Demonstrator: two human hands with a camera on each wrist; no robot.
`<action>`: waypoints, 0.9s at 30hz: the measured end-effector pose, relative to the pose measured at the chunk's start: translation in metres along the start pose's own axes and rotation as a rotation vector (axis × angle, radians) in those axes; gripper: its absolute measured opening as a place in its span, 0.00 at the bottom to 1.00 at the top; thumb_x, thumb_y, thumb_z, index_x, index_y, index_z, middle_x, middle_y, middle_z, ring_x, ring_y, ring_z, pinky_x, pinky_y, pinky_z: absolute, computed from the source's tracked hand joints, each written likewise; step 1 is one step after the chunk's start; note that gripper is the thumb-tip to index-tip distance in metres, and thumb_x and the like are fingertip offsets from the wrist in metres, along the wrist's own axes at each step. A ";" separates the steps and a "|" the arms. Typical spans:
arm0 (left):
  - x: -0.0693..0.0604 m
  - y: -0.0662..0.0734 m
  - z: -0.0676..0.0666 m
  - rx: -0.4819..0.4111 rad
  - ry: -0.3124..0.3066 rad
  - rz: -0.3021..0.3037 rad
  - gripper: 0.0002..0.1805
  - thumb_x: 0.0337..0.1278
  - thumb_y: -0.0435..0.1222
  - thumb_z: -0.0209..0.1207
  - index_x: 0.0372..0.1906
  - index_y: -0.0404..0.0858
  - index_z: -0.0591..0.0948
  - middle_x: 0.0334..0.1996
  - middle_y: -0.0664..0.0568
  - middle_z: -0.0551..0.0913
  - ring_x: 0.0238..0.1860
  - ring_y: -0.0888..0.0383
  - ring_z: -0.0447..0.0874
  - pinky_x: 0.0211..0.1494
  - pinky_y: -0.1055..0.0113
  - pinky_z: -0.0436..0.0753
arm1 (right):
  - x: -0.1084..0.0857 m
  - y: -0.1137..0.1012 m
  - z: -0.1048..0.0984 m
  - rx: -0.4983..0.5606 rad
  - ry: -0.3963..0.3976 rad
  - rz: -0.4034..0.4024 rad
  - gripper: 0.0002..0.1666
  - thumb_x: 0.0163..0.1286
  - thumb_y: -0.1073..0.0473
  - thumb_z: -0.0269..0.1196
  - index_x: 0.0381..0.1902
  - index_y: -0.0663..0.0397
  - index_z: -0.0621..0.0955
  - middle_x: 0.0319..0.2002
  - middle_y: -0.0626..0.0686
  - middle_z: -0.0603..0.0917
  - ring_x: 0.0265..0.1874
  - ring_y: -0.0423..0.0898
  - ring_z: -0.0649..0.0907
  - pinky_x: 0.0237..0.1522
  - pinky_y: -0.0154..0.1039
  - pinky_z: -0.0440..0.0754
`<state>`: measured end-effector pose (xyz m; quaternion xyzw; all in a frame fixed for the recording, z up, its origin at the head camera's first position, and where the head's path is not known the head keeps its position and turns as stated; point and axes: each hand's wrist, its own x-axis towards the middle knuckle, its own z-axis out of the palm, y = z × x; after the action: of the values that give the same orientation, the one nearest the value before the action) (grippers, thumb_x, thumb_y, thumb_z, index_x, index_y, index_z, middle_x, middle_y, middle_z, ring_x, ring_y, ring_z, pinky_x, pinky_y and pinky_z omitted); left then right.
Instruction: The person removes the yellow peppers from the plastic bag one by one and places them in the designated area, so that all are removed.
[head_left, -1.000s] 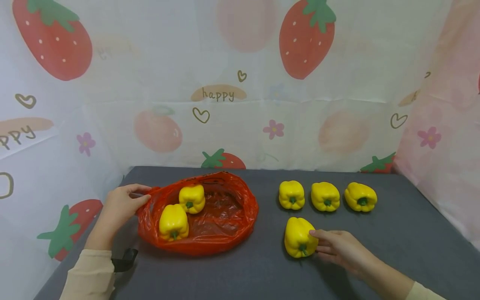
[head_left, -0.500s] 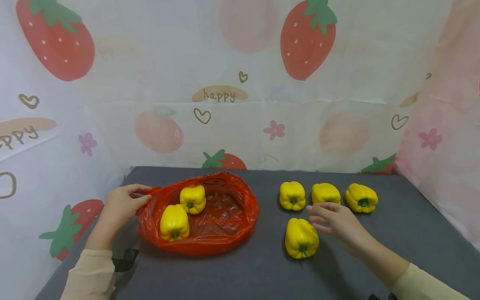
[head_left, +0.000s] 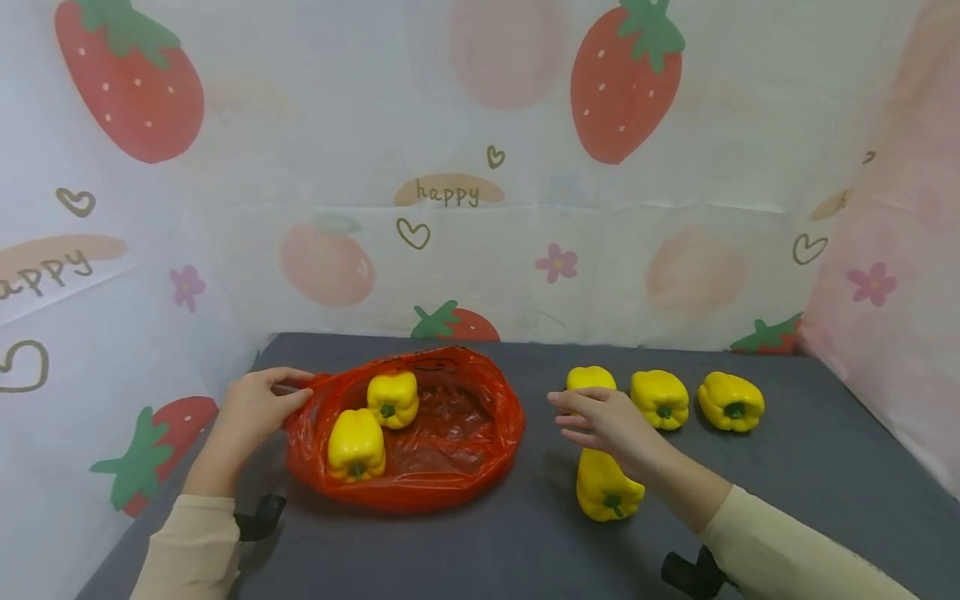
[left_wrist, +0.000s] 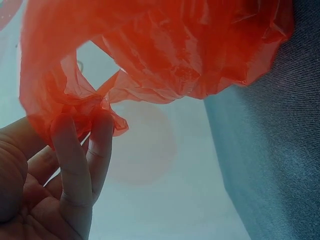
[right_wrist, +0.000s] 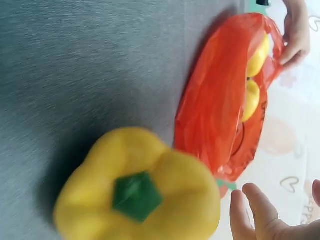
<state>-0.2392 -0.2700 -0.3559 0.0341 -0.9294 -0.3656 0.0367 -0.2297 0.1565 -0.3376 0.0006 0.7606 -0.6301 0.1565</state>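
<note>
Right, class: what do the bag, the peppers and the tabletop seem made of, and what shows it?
Bag: thin, glossy plastic film, judging by its crinkles, shine and see-through folds.
Peppers: smooth, softly shiny; the even yellow and plain green stems suggest plastic or foam imitations, though real flesh isn't ruled out.
Tabletop: matt grey, probably woven cloth; a fine grain shows in the left wrist view.
</note>
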 end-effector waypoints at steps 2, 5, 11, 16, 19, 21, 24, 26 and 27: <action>0.000 0.001 0.000 0.002 0.000 0.004 0.23 0.66 0.45 0.59 0.59 0.35 0.81 0.52 0.34 0.84 0.39 0.53 0.84 0.41 0.59 0.88 | 0.005 -0.001 0.006 -0.008 -0.018 -0.005 0.35 0.72 0.46 0.61 0.66 0.65 0.71 0.68 0.64 0.73 0.64 0.58 0.78 0.63 0.47 0.79; 0.000 0.002 0.000 0.001 -0.005 0.006 0.23 0.67 0.45 0.59 0.59 0.35 0.80 0.52 0.34 0.84 0.38 0.52 0.84 0.41 0.59 0.88 | 0.012 -0.003 0.016 -0.009 -0.032 0.010 0.34 0.71 0.46 0.61 0.65 0.64 0.72 0.67 0.64 0.75 0.63 0.59 0.79 0.63 0.48 0.79; 0.000 0.001 -0.001 -0.006 -0.009 -0.002 0.24 0.67 0.45 0.59 0.60 0.34 0.80 0.52 0.33 0.84 0.39 0.52 0.84 0.42 0.58 0.88 | 0.024 -0.007 0.035 -0.024 -0.035 0.052 0.34 0.70 0.45 0.62 0.63 0.64 0.73 0.62 0.65 0.78 0.57 0.57 0.83 0.62 0.50 0.80; 0.000 0.000 -0.002 -0.014 -0.012 -0.003 0.24 0.67 0.46 0.59 0.60 0.35 0.80 0.52 0.33 0.84 0.38 0.54 0.85 0.43 0.57 0.88 | 0.034 -0.012 0.048 -0.024 -0.044 0.068 0.33 0.70 0.45 0.62 0.62 0.65 0.75 0.60 0.66 0.79 0.55 0.56 0.84 0.58 0.47 0.83; 0.000 -0.001 -0.002 -0.015 -0.012 -0.004 0.24 0.67 0.46 0.59 0.60 0.35 0.80 0.52 0.33 0.84 0.37 0.55 0.85 0.43 0.58 0.88 | 0.039 -0.015 0.055 -0.004 -0.056 0.079 0.34 0.70 0.45 0.63 0.63 0.66 0.74 0.62 0.67 0.78 0.58 0.58 0.82 0.59 0.47 0.82; 0.001 0.000 -0.002 -0.019 -0.011 -0.003 0.24 0.67 0.46 0.59 0.60 0.35 0.80 0.52 0.34 0.84 0.37 0.55 0.85 0.42 0.58 0.88 | 0.041 -0.017 0.060 0.019 -0.064 0.086 0.36 0.70 0.45 0.63 0.64 0.67 0.72 0.63 0.68 0.77 0.61 0.60 0.81 0.61 0.48 0.81; 0.001 0.000 -0.002 -0.015 -0.006 0.001 0.24 0.66 0.46 0.59 0.59 0.35 0.80 0.51 0.34 0.84 0.36 0.55 0.84 0.41 0.59 0.88 | 0.045 -0.020 0.069 0.055 -0.059 0.094 0.38 0.70 0.46 0.63 0.66 0.67 0.69 0.64 0.69 0.75 0.63 0.61 0.79 0.63 0.49 0.79; 0.001 0.000 -0.001 -0.017 -0.006 0.001 0.24 0.66 0.46 0.59 0.59 0.35 0.80 0.51 0.34 0.84 0.36 0.55 0.84 0.42 0.58 0.88 | 0.048 -0.022 0.075 0.067 -0.054 0.098 0.39 0.69 0.46 0.64 0.67 0.67 0.66 0.64 0.69 0.75 0.63 0.61 0.79 0.63 0.50 0.79; 0.001 0.000 -0.001 -0.014 -0.006 0.002 0.23 0.66 0.46 0.60 0.59 0.35 0.81 0.51 0.34 0.85 0.36 0.55 0.84 0.41 0.59 0.88 | 0.049 -0.023 0.078 0.074 -0.054 0.099 0.40 0.69 0.46 0.64 0.67 0.67 0.66 0.65 0.70 0.74 0.63 0.61 0.79 0.64 0.50 0.79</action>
<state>-0.2402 -0.2710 -0.3552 0.0318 -0.9269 -0.3723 0.0347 -0.2622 0.0674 -0.3392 0.0271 0.7313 -0.6491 0.2077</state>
